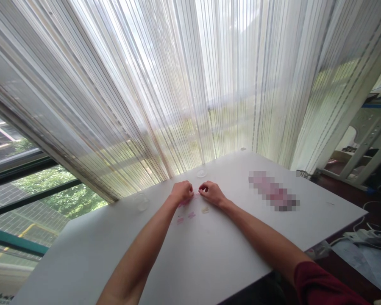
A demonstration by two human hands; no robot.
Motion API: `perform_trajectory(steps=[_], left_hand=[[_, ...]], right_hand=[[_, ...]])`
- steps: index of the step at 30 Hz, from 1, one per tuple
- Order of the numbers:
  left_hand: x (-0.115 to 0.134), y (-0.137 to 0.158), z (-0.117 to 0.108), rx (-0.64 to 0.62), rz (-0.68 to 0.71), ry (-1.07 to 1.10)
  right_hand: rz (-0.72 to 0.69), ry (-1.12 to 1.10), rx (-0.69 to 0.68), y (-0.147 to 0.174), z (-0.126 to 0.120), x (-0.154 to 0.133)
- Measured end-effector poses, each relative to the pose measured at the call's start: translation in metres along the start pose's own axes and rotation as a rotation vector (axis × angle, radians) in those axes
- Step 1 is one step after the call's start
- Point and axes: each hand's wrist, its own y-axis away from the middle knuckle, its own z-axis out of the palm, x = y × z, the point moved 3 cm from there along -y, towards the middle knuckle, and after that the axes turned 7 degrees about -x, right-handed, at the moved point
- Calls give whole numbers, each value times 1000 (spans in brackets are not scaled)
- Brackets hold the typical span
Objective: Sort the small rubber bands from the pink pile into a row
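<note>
My left hand is closed, its fingers curled down close to the white table. Facing it, a small gap away, my right hand has thumb and forefinger curled in a pinch. What either hand holds is too small to make out. A faint pink piece shows between the fingertips, and more pink material lies partly under my left hand. Nearer to me are two small flat pink pieces, one on the left and one on the right, with a pale yellowish piece below my right hand.
Beyond my hands sits a clear round dish; another clear item is at the left on the white table. A blurred-out pinkish patch covers something at the right. Sheer curtains hang along the table's far edge.
</note>
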Motion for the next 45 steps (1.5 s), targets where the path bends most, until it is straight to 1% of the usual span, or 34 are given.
perform_trajectory(steps=[8, 12, 15, 19, 21, 22, 24, 27, 30, 32, 34, 39, 42, 45], left_hand=[[-10, 1, -2, 26, -30, 75], [-14, 7, -10, 93, -19, 172], [-19, 17, -18, 153, 23, 279], [-38, 44, -19, 222, 65, 442], [-53, 63, -14, 301, 77, 690], [-61, 74, -10, 347, 61, 801], [-74, 97, 1, 412, 14, 955], [-86, 126, 22, 450, -36, 1077], [-90, 144, 42, 464, -67, 1116], [-90, 148, 52, 462, -85, 1117], [-86, 149, 57, 431, -90, 1104], [-74, 151, 56, 323, -59, 1065], [-66, 153, 55, 284, -39, 1033], [-59, 154, 56, 270, -9, 1008]], right_hand=[[16, 0, -9, -1, 1, 1], [11, 4, -15, -1, 1, 0], [-2, 9, -22, 0, 1, -1], [-19, 10, -27, 1, 0, -1], [-31, 5, -26, 1, 0, -1], [-39, 1, -26, 2, -1, -2], [-58, -8, -19, 3, -2, -3], [-74, -22, 13, 5, -6, -6], [-112, -35, 17, 8, -10, -14], [-140, -45, 5, 12, -12, -25], [-162, -55, -28, 17, -13, -39], [-282, -111, -201, 42, -7, -73], [-305, -127, -189, 58, -1, -78], [-276, -143, -186, 68, 7, -74]])
